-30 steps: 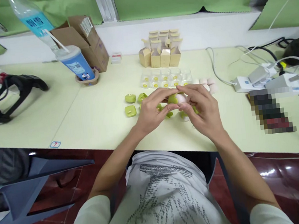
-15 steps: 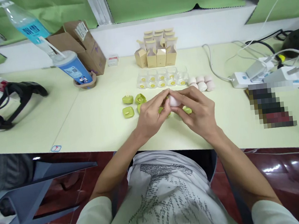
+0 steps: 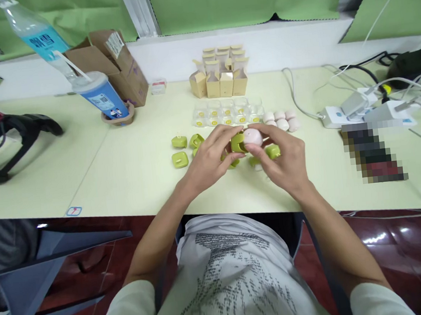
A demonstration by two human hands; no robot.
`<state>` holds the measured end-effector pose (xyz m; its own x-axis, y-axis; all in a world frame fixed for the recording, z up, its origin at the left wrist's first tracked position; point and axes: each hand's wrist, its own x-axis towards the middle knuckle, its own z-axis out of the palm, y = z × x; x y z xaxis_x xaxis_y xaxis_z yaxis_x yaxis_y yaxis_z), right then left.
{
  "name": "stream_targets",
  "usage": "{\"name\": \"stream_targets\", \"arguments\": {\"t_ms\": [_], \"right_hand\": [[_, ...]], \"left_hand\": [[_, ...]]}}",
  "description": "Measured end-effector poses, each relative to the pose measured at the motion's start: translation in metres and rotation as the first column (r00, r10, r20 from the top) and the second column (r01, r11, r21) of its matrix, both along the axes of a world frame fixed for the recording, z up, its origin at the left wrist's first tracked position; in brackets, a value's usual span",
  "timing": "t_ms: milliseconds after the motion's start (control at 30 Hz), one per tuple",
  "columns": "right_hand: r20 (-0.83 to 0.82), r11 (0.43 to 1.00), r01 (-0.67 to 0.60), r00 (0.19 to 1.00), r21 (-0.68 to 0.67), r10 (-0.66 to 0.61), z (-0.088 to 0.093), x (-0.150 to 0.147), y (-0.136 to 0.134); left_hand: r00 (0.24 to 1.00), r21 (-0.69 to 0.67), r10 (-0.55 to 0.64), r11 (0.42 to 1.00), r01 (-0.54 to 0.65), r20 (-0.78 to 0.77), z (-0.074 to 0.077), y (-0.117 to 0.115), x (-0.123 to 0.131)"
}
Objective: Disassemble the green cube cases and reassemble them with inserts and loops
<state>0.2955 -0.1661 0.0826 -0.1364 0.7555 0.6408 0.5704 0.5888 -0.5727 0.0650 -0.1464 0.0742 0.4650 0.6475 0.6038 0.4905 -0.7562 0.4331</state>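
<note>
Gripping a green shell (image 3: 237, 144) in the left hand (image 3: 208, 158) and a pink ball (image 3: 253, 137) in the right hand (image 3: 288, 158), holding both over the table (image 3: 132, 170), probably touching, though hard to tell from here

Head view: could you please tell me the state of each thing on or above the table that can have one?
Left hand, closed on the green shell
Green shell, held, against the pale round piece
Pale round piece, held by the right hand
Brown carton, open, flaps up
Small boxes, several with flaps raised
Blue cup, lidded, straw in
Power strip, chargers plugged in
</note>
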Motion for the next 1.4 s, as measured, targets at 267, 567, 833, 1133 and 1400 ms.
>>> {"name": "stream_targets", "arguments": {"t_ms": [267,567,833,1133,1400], "right_hand": [[-0.168,0.920,0.146,0.961,-0.363,-0.218,0.011,0.073,0.026],[0.283,0.804,0.426,0.900,-0.414,-0.331,-0.022,0.087,0.056],[0.117,0.806,0.262,0.965,-0.531,-0.236,-0.032,0.099,0.066],[0.112,0.819,0.278,0.960,-0.502,-0.257,-0.042,0.096,0.072],[0.170,0.809,0.325,0.946,-0.490,-0.277,-0.040,0.093,0.071]], "left_hand": [[0.947,-0.080,0.255,0.958,-0.274,-0.197,-0.002,0.009,-0.006],[0.909,-0.130,0.251,0.942,-0.308,-0.332,0.003,0.004,0.005],[0.835,-0.007,0.318,0.933,-0.359,-0.450,0.003,0.003,0.011],[0.822,0.083,0.348,0.933,-0.349,-0.451,-0.014,0.010,0.014],[0.841,0.130,0.313,0.950,-0.286,-0.441,-0.013,0.010,0.013]]}}
